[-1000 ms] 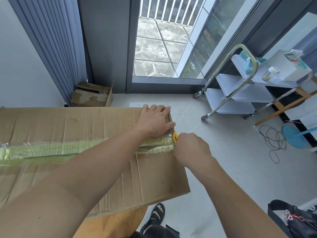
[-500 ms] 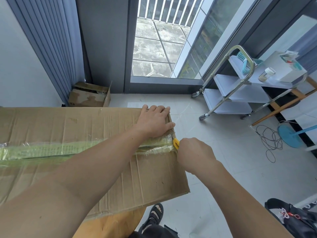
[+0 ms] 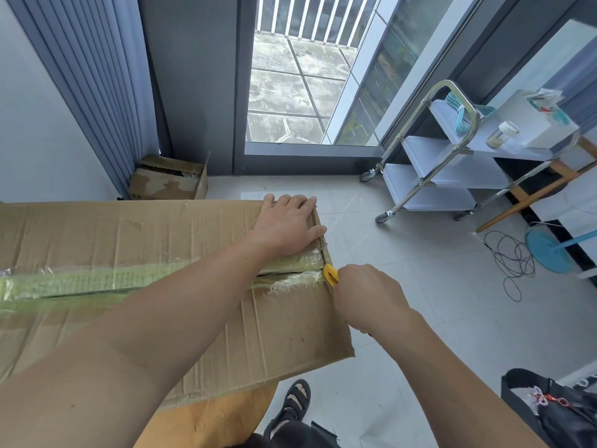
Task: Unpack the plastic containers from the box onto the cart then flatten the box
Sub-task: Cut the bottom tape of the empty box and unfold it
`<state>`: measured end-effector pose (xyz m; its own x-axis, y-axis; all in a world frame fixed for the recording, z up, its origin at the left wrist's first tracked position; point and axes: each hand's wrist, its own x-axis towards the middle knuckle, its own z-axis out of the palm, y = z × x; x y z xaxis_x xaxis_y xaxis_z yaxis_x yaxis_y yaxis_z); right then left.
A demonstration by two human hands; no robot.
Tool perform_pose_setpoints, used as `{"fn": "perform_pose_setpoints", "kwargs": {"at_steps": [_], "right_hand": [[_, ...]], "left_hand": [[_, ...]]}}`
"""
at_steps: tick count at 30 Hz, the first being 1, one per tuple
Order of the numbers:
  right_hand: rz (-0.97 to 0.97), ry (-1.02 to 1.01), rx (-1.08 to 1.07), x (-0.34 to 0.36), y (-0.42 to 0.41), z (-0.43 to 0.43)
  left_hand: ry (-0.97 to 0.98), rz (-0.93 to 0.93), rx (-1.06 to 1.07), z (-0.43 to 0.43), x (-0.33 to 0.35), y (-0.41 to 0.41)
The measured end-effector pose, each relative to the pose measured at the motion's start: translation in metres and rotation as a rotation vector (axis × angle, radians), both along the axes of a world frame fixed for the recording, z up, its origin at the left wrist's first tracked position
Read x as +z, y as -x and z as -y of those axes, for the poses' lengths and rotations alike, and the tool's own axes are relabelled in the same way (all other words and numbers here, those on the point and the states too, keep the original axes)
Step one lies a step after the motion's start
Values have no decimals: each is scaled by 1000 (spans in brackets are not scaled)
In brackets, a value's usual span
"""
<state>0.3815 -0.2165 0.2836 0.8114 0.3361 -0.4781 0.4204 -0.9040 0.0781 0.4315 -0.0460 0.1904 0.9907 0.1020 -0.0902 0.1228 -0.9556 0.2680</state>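
Observation:
A large cardboard box [image 3: 97, 234] fills the left of the view, its top flaps sealed with a strip of greenish tape [image 3: 80, 281]. My left hand [image 3: 287, 226] lies flat on the top flap near the box's right end. My right hand [image 3: 368, 294] grips a yellow utility knife [image 3: 331, 275] at the right end of the taped seam, where the tape looks split. The three-shelf metal cart [image 3: 433, 163] stands on the floor at the right, by the glass door. No plastic containers show.
A small open cardboard box [image 3: 168, 181] sits in the far corner. The cart's top shelf carries hangers [image 3: 460, 116], a jar [image 3: 504, 134] and a white box [image 3: 536, 124]. A loose cable [image 3: 510, 263], a blue fan base [image 3: 549, 253] and a black bag [image 3: 555, 412] lie at the right.
My right hand with the knife has slid slightly nearer along the box's right edge at the seam. The left hand stays pressed on the flap.

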Motion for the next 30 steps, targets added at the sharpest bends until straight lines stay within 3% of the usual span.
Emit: {"fn": "perform_pose_setpoints", "kwargs": {"at_steps": [7, 16, 21, 30], "right_hand": [[32, -85, -37, 3, -4, 10], [56, -115, -15, -1, 1, 24], [-10, -121, -51, -4, 8, 29], [-9, -167, -42, -2, 5, 22]], "left_hand": [[18, 0, -8, -1, 3, 6], [120, 319, -126, 20, 9, 64], [53, 194, -151, 35, 15, 97], [-142, -63, 130, 62, 30, 120]]}}
